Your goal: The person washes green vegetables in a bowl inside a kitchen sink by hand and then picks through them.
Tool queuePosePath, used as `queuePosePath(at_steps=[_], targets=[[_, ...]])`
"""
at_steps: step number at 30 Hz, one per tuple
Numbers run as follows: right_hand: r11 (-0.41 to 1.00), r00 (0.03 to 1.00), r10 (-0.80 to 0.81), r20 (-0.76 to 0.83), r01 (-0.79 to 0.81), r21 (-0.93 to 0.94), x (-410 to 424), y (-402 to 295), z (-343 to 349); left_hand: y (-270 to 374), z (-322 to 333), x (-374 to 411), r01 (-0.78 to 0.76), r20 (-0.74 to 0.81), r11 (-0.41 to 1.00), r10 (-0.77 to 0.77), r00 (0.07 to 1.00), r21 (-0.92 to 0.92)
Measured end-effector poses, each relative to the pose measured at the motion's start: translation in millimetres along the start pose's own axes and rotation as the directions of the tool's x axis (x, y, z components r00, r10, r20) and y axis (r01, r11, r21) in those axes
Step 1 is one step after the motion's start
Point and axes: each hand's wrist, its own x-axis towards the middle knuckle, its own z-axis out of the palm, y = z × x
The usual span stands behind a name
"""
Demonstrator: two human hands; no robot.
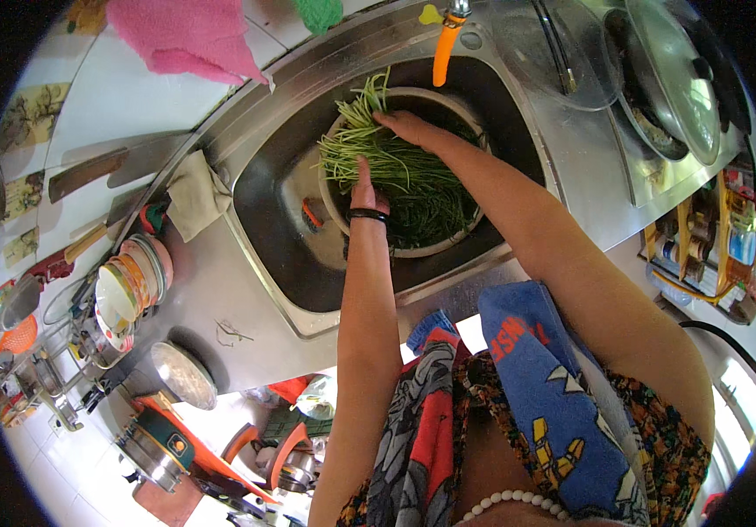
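Observation:
A bundle of long thin green vegetable stems point(384, 161) lies in a large round basin point(417, 252) inside the dark sink point(286, 270). My left hand point(369, 191), with a black band at the wrist, presses on the near left side of the bundle, thumb on top; its fingers are partly hidden. My right hand point(407, 128) rests on the stems' far side, its fingertips among the pale stalk ends. Darker leafy parts fill the basin's right and near side. Above the basin hangs an orange hose point(446, 56) from the tap.
A scrub brush point(313, 214) lies in the sink left of the basin. A cloth point(197, 194) and stacked bowls point(134, 277) stand left, with a round metal dish point(184, 375) nearer. At right are a clear lid point(549, 53) and a glass-lidded pan point(681, 85).

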Motion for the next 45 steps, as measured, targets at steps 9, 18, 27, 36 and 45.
queuePosePath(at_steps=[9, 18, 27, 36, 45], targets=[[0.718, 0.984, 0.173, 0.039, -0.098, -0.689, -50.7, -31.6, 13.0, -17.2, -3.7, -31.1, -0.395, -0.272, 0.863, 0.481, 0.834, 0.314], [0.523, 0.937, 0.322, -0.134, -0.293, -0.8, -39.1, -11.4, 5.8, -8.9, -25.6, 39.7, 0.119, -0.267, 0.743, 0.083, 0.96, 0.659], [0.569, 0.811, -0.448, -0.377, -0.067, -0.82, -104.6, -12.6, 3.4, -17.0, -0.1, -41.7, -0.261, -0.309, 0.879, 0.397, 0.864, 0.398], [0.679, 0.889, -0.45, -0.085, 0.278, -0.68, -121.4, 1.1, 29.0, -6.1, 16.5, 2.0, -0.382, 0.256, 0.062, 0.641, 0.723, 0.922], [0.848, 0.899, -0.224, -0.376, -0.01, -0.53, -89.9, 31.2, -12.6, -18.2, 21.1, -17.1, -0.519, 0.054, 0.383, 0.764, 0.643, 0.764]])
